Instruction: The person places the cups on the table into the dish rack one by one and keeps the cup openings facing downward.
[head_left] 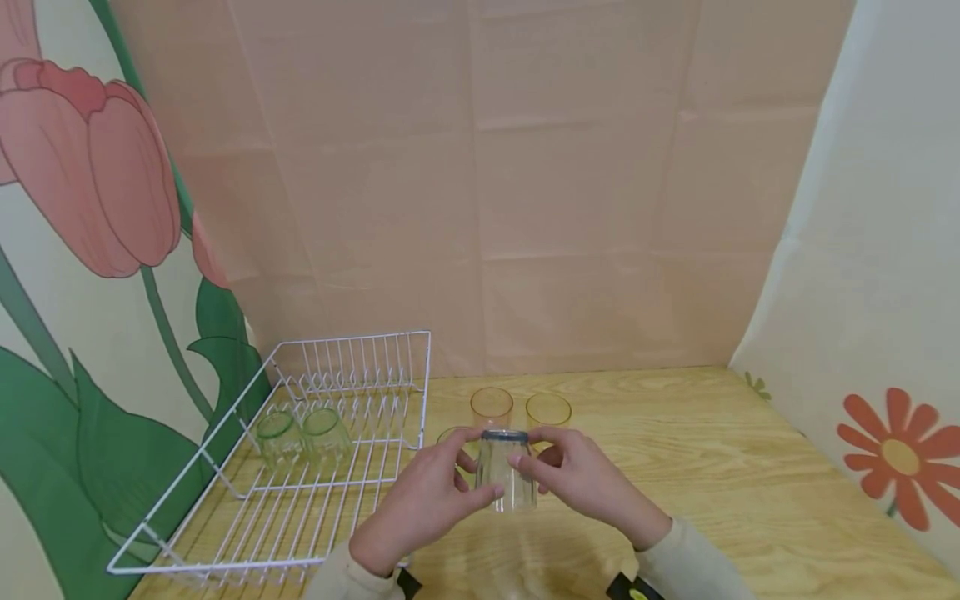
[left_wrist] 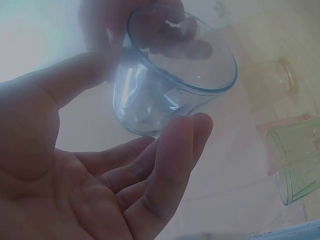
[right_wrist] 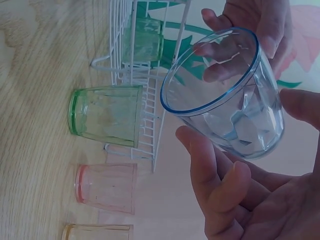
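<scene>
A clear drinking glass with a blue tint [head_left: 515,492] is held in the air by both hands, its base up and its mouth facing down. My left hand [head_left: 423,492] grips its left side between thumb and fingers. From the right, my right hand [head_left: 592,483] holds it with thumb and fingertips. The right wrist view shows the blue rim of the glass [right_wrist: 245,125] tilted, fingers on both sides. Just beyond the hands, a green glass [right_wrist: 106,115], a pink glass [head_left: 491,406] and a yellow glass [head_left: 548,408] stand on the table; the left hand mostly hides the green one in the head view.
A white wire dish rack [head_left: 225,567] stands on the left of the wood-grain table [head_left: 750,475]. Two green glasses [head_left: 326,442] sit side by side inside it. A pinkish cloth [head_left: 525,208] hangs behind, with flower-printed sheets [head_left: 862,292] at both sides.
</scene>
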